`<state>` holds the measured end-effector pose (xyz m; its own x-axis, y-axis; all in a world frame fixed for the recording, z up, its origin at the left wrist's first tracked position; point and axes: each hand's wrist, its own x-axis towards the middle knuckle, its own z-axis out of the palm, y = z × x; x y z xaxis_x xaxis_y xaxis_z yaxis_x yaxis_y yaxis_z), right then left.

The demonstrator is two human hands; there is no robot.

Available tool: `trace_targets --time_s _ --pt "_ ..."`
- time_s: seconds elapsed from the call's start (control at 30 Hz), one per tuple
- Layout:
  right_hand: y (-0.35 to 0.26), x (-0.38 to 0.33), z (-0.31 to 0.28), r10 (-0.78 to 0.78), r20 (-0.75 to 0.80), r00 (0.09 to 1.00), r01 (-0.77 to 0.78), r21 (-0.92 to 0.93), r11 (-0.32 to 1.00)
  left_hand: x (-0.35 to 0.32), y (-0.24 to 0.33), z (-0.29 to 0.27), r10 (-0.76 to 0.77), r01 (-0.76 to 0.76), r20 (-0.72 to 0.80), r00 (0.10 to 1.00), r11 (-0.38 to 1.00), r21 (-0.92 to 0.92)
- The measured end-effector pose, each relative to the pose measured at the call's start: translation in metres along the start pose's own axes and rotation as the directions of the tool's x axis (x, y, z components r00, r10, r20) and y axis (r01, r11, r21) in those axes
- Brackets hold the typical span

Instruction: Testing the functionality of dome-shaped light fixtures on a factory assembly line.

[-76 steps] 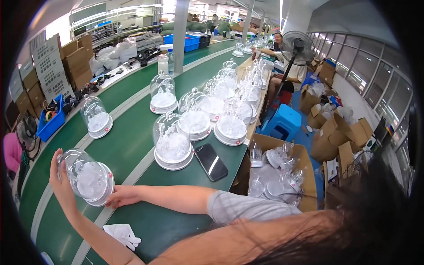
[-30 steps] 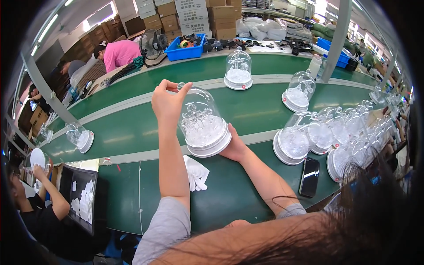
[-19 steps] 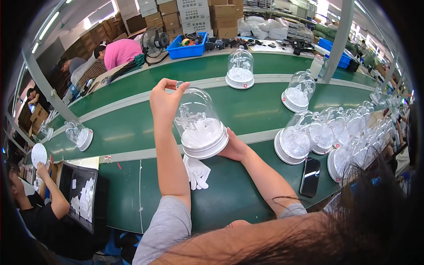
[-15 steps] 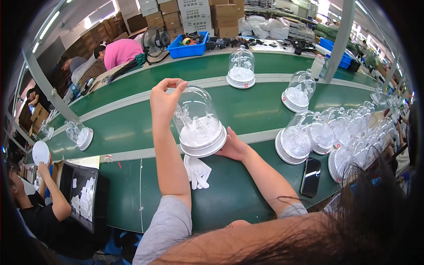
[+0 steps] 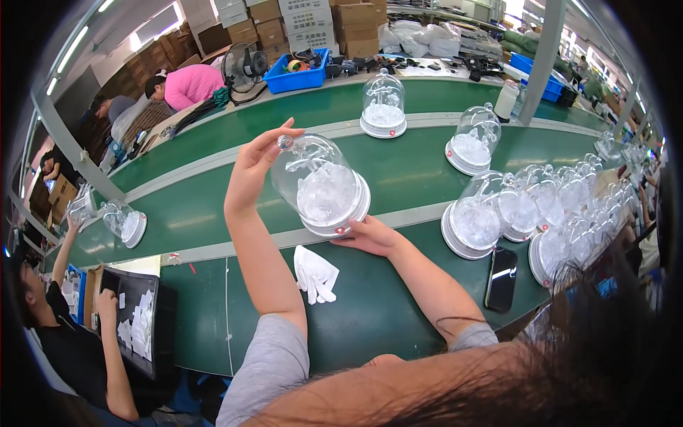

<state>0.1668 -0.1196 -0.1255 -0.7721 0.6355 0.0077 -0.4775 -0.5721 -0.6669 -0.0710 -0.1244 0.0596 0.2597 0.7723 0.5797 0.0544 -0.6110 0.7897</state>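
A clear dome ornament [image 5: 326, 186] with a round white base is held up over the green bench, tilted with its top to the left. My left hand [image 5: 249, 171] has its thumb and fingers round the small knob on top. Under the base's right edge, my right hand [image 5: 373, 236] grips it, thumb on the rim beside a red dot. Inside the dome are clear figures and whitish crystal-like filling, too fine to make out. A crumpled white glove [image 5: 315, 275] lies on the bench below the ornament.
Several similar domes [image 5: 473, 220] crowd the right, beside a black phone [image 5: 501, 280]. More stand along the green belt [image 5: 420, 160]. At left, a co-worker [image 5: 78, 341] reaches toward a dome, near a black bin [image 5: 165, 320] of white pieces. A blue tray [image 5: 297, 77] sits far back.
The dome ornament has tipped from nearly upright to leaning left, its base turned to show a red dot. The co-worker has lowered a white disc out of sight and now reaches toward a dome.
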Motion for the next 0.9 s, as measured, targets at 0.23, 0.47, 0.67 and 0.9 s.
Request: trace_targets --time_s 0.23,0.47,0.67,0.9 --pt "0.000 0.003 0.003 -0.098 -0.091 0.991 0.097 -0.010 0.995 0.010 0.000 0.021 -0.053 0.053 -0.016 0.998 0.999 -0.002" --pt "0.002 0.003 0.005 -0.150 -0.116 0.982 0.146 -0.042 0.988 0.016 -0.007 0.029 -0.029 0.029 -0.002 1.000 0.999 0.045" --pt "0.006 0.007 0.001 -0.174 -0.138 0.975 0.167 -0.062 0.984 0.017 -0.002 0.037 -0.009 0.008 0.032 0.999 1.000 0.025" --pt "0.004 0.005 0.004 -0.137 -0.115 0.984 0.120 -0.141 0.983 0.022 -0.007 0.048 0.050 -0.052 0.015 0.999 0.990 0.130"
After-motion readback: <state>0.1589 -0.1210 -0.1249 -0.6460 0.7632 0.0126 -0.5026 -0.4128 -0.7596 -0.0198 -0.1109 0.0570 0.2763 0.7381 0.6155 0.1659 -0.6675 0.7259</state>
